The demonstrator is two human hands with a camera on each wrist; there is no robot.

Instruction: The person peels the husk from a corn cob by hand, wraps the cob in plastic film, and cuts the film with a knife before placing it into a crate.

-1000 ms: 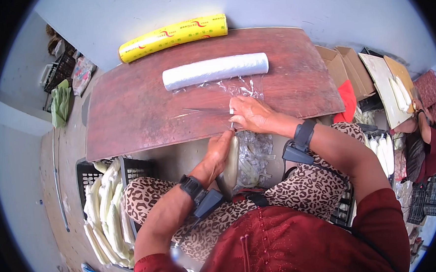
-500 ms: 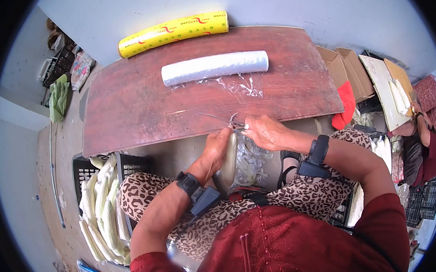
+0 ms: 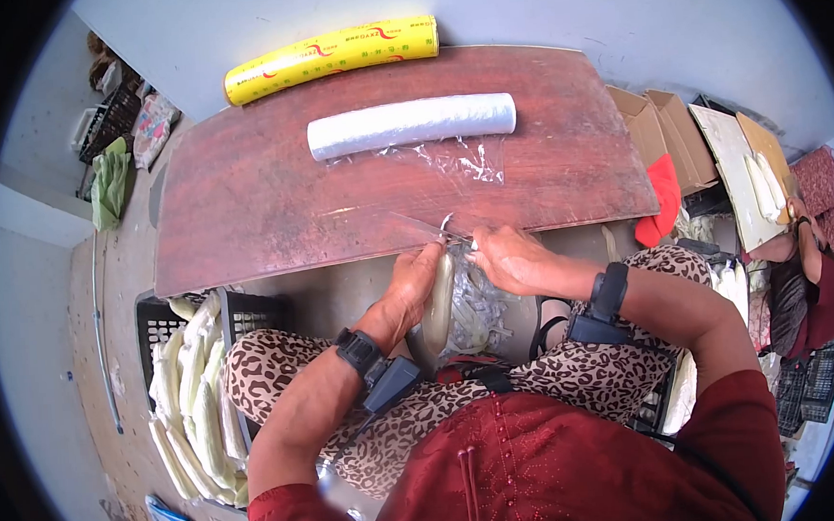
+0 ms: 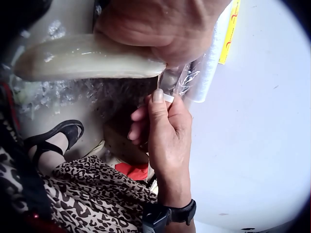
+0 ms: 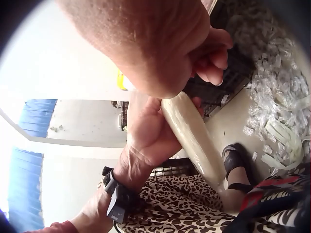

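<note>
A long pale vegetable in glossy clear film [image 3: 439, 306] slants down from my left hand [image 3: 409, 284], whose fingers curl round its upper end at the table's front edge. In the left wrist view the vegetable [image 4: 87, 60] lies below my left hand [image 4: 160, 26]. Beside its tip, my right hand [image 3: 516, 258] pinches a thin metallic-looking piece [image 4: 168, 80] between thumb and fingers; a small white band shows at the fingers. The right wrist view shows my left palm against the vegetable [image 5: 192, 136], with my right hand [image 5: 146, 43] covering the tip.
On the red-brown table [image 3: 272, 193] lie a clear film roll [image 3: 410, 124] and a yellow roll [image 3: 331, 57]. A black crate [image 3: 255, 311] of pale vegetables stands left. Film scraps [image 3: 476, 314] lie below. Another person's arm [image 3: 810, 245] shows far right.
My right hand has come down and a little right, from over the table to its front edge beside the vegetable's tip. My left hand keeps its grip, almost in place.
</note>
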